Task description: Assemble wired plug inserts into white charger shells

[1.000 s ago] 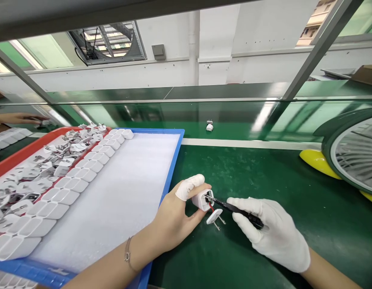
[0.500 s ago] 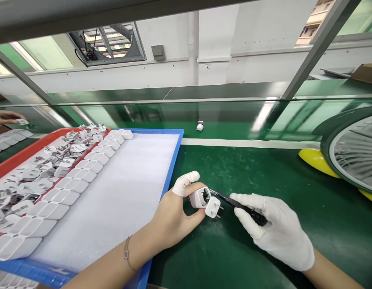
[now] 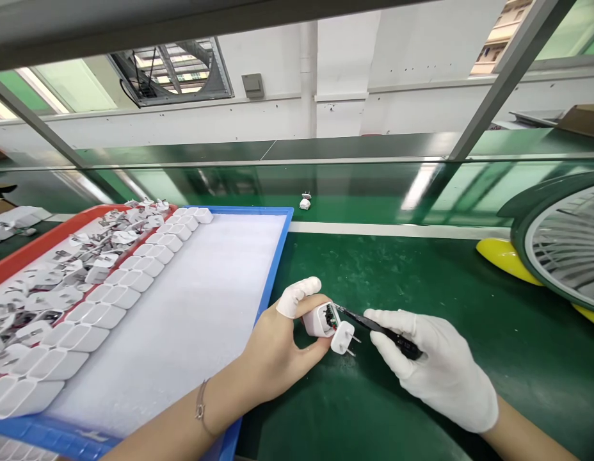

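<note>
My left hand (image 3: 278,342), bare but for a white finger cot on the forefinger, pinches a small white charger housing (image 3: 319,319) with its open end facing right. A white plug cap with two metal prongs (image 3: 344,337) hangs at that open end, against my thumb. My right hand (image 3: 438,371), in a white glove, grips black tweezers (image 3: 379,330) whose tips reach into the housing's opening. Both hands hover just above the green bench mat (image 3: 397,269).
A blue tray (image 3: 279,250) with a white foam sheet and rows of white housings lies at left, overlapping a red tray (image 3: 32,246) heaped with plug parts. A lone charger (image 3: 305,203) rides the green conveyor behind. A yellow-based fan (image 3: 556,246) stands at right.
The plug cap came up from below the housing to its open end. The housing tilted slightly. The lone charger on the conveyor drifted left. A co-worker's hand at far left has gone from view.
</note>
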{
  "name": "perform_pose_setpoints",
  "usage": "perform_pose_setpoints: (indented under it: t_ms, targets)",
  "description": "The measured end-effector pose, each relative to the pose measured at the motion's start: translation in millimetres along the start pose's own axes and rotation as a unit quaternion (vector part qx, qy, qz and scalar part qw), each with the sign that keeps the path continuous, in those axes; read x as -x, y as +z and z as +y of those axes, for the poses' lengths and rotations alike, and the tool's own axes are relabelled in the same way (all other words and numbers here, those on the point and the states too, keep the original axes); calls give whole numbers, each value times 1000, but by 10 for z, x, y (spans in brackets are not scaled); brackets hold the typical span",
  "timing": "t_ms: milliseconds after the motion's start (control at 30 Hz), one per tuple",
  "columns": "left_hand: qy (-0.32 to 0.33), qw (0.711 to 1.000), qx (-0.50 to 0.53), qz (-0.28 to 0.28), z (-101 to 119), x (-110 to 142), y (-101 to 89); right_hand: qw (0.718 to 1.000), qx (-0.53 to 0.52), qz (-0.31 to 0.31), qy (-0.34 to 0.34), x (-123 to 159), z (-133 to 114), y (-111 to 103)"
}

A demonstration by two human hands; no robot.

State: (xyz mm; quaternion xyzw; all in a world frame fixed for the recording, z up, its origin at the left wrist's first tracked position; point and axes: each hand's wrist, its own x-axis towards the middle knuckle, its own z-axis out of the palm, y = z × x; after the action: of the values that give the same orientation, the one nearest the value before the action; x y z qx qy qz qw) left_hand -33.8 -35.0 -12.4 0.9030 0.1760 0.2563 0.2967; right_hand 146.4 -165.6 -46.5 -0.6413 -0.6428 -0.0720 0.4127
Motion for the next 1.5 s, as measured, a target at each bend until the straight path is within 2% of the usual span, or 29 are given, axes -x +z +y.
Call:
perform_pose_setpoints:
  t_ms: [233, 500, 600, 700, 833, 867, 933, 1000, 1067, 1133, 1233, 1333, 1400, 1500]
  targets:
    - [9, 999, -49, -17, -21, 7, -5, 1000, -9, -15, 2, 1, 1, -20]
    - [26, 999, -29, -9, -15, -10, 0, 999, -16, -24, -26, 5, -44, -28]
    - [34, 999, -19, 1, -14, -18, -2, 999, -27, -16, -16, 14, -39, -45]
    - [45, 998, -3, 37, -41, -13, 3, 997, -58, -4, 56, 24, -23, -61]
    - [71, 992, 79, 61, -46, 18, -8, 963, -109, -5, 245, 4, 35, -34]
    - [61, 991, 101, 61, -26, 23, -19, 952, -112, -14, 285, -12, 63, -19]
    - [-5, 987, 151, 59, 35, 19, -50, 940, -81, -42, 329, -52, 140, 15]
    - [-112, 963, 237, 65, 96, -10, -88, 950, -20, -62, 307, -88, 244, 51]
    - [-207, 913, 341, 82, 123, -58, -128, 965, 38, -68, 250, -106, 362, 86]
    - [-262, 858, 429, 104, 105, -109, -165, 973, 83, -67, 205, -103, 474, 116]
    - [-309, 786, 516, 145, 32, -161, -208, 970, 135, -74, 189, -73, 600, 148]
    - [-343, 720, 576, 179, -21, -174, -219, 970, 141, -77, 182, -43, 658, 164]
    - [-353, 694, 600, 183, -32, -171, -214, 972, 136, -73, 177, -32, 666, 168]
    - [-352, 680, 618, 179, -31, -163, -213, 975, 136, -64, 166, -31, 656, 171]
